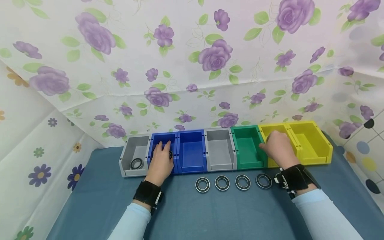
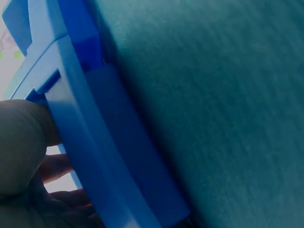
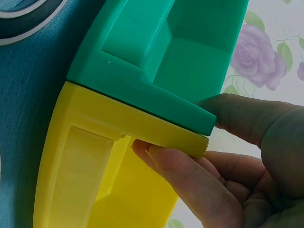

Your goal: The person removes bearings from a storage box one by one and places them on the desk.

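Observation:
My left hand reaches into the left blue bin, fingers towards its back. Part of a dark ball bearing shows beside the fingers; whether they grip it is hidden. In the left wrist view, thumb and fingers pass behind the blue bin wall. With thumb on the green side and fingers on the yellow side, my right hand pinches the adjoining walls of the green bin and left yellow bin.
A grey bin at the left end holds a bearing. Another blue bin, a second grey bin and a right yellow bin complete the row. Several bearings lie on the blue cloth before it. Floral sheeting hangs behind.

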### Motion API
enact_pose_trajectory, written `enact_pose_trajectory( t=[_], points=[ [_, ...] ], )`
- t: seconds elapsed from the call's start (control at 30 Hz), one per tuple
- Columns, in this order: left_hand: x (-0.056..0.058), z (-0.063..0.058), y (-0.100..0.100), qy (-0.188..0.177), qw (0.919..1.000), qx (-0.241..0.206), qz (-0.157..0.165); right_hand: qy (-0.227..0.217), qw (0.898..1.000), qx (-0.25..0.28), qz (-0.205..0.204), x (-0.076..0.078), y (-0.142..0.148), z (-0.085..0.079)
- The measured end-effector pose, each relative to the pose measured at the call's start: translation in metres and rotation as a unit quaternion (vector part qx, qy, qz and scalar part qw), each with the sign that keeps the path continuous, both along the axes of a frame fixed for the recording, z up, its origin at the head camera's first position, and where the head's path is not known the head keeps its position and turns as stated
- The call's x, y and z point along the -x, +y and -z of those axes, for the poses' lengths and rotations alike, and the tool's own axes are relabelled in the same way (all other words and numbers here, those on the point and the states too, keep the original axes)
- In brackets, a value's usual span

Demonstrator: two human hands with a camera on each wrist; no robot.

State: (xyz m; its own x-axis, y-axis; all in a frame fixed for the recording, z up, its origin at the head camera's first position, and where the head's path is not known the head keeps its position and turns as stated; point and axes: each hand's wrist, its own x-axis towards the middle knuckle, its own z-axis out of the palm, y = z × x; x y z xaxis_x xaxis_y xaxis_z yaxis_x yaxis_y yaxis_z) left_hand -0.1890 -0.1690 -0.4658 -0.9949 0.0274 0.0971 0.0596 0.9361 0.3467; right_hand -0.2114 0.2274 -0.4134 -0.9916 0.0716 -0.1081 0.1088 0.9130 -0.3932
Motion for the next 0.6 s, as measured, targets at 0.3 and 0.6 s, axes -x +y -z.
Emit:
enact_pose_trajectory(
  t=[0.3,0.6],
  points=[
    [0.0068,0.0055,-0.0006,-0.028,0.9996,-0.008,-0.002,0.001,1.0,-0.005,0.001,0.001,0.001,0.0016],
    [0.0098,0.0069,0.0001,-0.04,0.9992,0.003,-0.006,-0.002,1.0,-0.001,-0.001,0.0002,0.0004,0.0005]
  ],
)
